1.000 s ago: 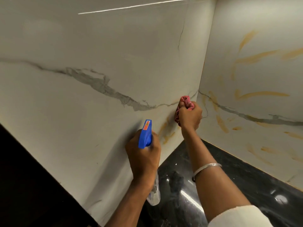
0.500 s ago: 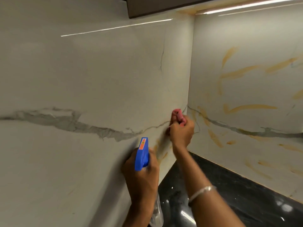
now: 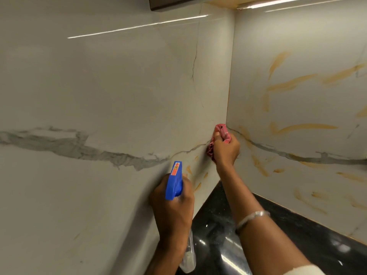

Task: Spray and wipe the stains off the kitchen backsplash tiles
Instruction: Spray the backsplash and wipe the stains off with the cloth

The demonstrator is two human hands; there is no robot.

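My right hand [image 3: 226,149] grips a bunched pink cloth [image 3: 221,132] and presses it against the left backsplash tile [image 3: 99,86] right at the inside corner. My left hand [image 3: 172,207] holds a spray bottle with a blue trigger head [image 3: 174,180]; its clear body [image 3: 188,257] hangs below my wrist. Small orange stains [image 3: 196,176] mark the left tile between my hands. The right backsplash tile [image 3: 297,46] carries several longer orange streaks [image 3: 303,127].
A glossy black countertop [image 3: 278,235] fills the lower right under both tiles. A dark cabinet edge [image 3: 174,2] and a light strip [image 3: 297,2] run along the top. A silver bangle [image 3: 252,217] sits on my right forearm.
My view has tilted up, bringing the cabinet and light strip into sight. My right hand has wiped the cloth from the stains up into the corner. The left hand keeps its hold on the bottle.
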